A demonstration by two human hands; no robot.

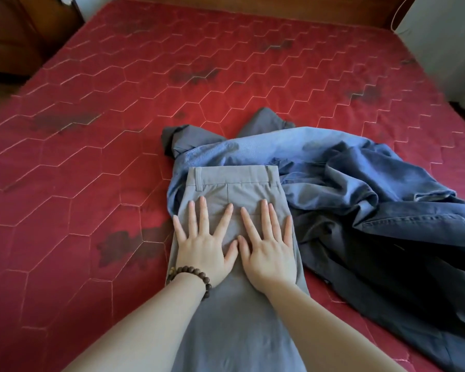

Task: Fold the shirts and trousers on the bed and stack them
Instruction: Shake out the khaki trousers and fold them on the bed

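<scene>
Both palms flat on the grey trousers

Left hand point(203, 244) and right hand point(269, 248), fingers spread wide, press grey trousers point(236, 304) at the red mattress's point(91, 183) near edge; crumpled blue clothes point(346, 183) lie right, open mattress beyond.

Bare red mattress point(97, 146) left and beyond; rumpled blue garments point(360, 200) crowding the right.

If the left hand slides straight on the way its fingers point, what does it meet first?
The left hand lies flat on the grey trousers; it would probably meet their waistband first, then the blue shirt.
</scene>
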